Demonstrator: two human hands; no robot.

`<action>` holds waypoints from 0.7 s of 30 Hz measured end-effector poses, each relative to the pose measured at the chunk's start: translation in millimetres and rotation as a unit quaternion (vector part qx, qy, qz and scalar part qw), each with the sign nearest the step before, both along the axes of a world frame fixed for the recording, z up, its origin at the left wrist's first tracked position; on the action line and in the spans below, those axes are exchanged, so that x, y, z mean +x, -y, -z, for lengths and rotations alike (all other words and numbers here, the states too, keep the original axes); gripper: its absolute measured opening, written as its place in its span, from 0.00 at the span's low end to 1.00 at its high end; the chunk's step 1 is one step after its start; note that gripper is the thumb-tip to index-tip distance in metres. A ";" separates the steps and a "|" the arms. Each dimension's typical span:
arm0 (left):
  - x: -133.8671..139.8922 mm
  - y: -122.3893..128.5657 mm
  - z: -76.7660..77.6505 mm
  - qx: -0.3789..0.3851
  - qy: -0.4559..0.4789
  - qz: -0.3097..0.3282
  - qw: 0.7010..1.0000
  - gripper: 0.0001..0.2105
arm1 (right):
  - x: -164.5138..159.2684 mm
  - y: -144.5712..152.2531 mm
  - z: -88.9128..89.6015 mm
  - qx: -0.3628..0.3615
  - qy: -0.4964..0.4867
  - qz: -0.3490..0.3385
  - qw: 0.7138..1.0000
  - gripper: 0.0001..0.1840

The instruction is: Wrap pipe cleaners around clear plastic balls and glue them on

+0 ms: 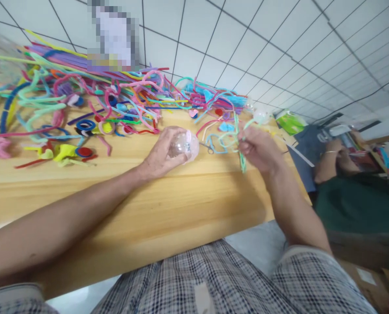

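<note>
My left hand (pixel 166 152) is wrapped round a clear plastic ball (pixel 192 150), which has a small pale piece at its top. Held up to the right, my right hand (pixel 256 146) pinches green pipe cleaners (pixel 242 163) that hang below the fingers and rise above them. Between the two hands, a light-blue bent pipe cleaner (pixel 214 146) and a pair of scissors (pixel 210 150), partly hidden by the ball, lie on the wooden table (pixel 168 205).
Bundles and loops of coloured pipe cleaners (pixel 83 65) fill the table's back and left. Small yellow and red pieces (pixel 66 152) lie front left. A green packet (pixel 291 122) is at the far right corner. Beyond the table's right edge sits another person (pixel 354 200). Tiled wall stands behind.
</note>
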State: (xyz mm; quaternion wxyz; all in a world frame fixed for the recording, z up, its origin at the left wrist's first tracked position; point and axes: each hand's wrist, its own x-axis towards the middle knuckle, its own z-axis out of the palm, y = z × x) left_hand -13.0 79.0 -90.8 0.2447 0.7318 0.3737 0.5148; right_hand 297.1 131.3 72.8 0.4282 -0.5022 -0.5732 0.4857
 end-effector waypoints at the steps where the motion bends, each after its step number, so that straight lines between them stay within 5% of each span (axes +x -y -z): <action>1: -0.1 0.3 -0.5 -0.002 -0.003 0.004 1.000 0.30 | -2.2 10.0 18.4 -0.031 0.007 -0.016 0.999 0.26; 5: -0.2 1.7 -1.7 -0.005 0.002 0.010 1.000 0.30 | -17.3 31.8 56.9 -0.118 -0.023 -0.050 0.992 0.30; 15: 0.5 3.8 -4.1 -0.007 0.004 0.013 1.000 0.31 | -73.0 22.9 57.8 0.003 0.044 -0.164 0.985 0.27; 21: 1.5 4.5 -6.8 -0.011 0.010 0.017 1.000 0.30 | -82.2 21.3 59.6 0.022 0.064 -0.173 0.983 0.29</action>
